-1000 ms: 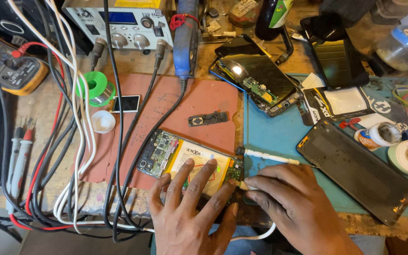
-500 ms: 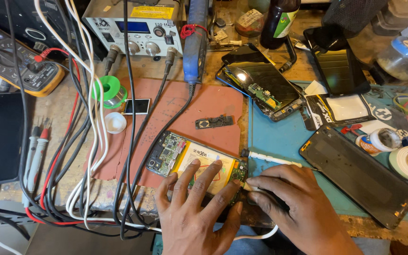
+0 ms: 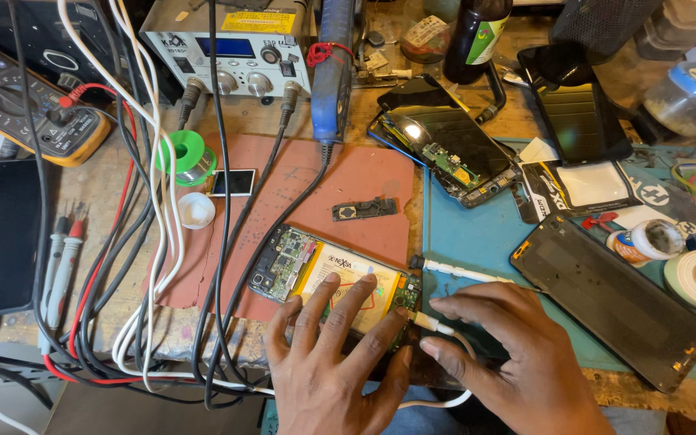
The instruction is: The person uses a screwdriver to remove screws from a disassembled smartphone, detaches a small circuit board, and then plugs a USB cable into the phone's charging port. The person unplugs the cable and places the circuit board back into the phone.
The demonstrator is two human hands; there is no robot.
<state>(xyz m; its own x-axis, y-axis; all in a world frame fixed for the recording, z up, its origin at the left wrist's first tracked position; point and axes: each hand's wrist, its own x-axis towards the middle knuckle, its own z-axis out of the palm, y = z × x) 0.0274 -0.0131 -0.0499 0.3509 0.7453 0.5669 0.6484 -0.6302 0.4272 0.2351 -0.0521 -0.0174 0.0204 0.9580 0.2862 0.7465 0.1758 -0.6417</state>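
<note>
White cable plug (image 3: 432,325) pinched by right hand (image 3: 517,362) | left hand (image 3: 336,354) flat on opened phone (image 3: 332,278) | unchanged

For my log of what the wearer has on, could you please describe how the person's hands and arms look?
Both are bare: the left hand and the right hand wear no gloves, and no rings or watch show. No sleeve is visible before the bottom edge of the picture cuts them off. The nails are short and unpainted.
</note>
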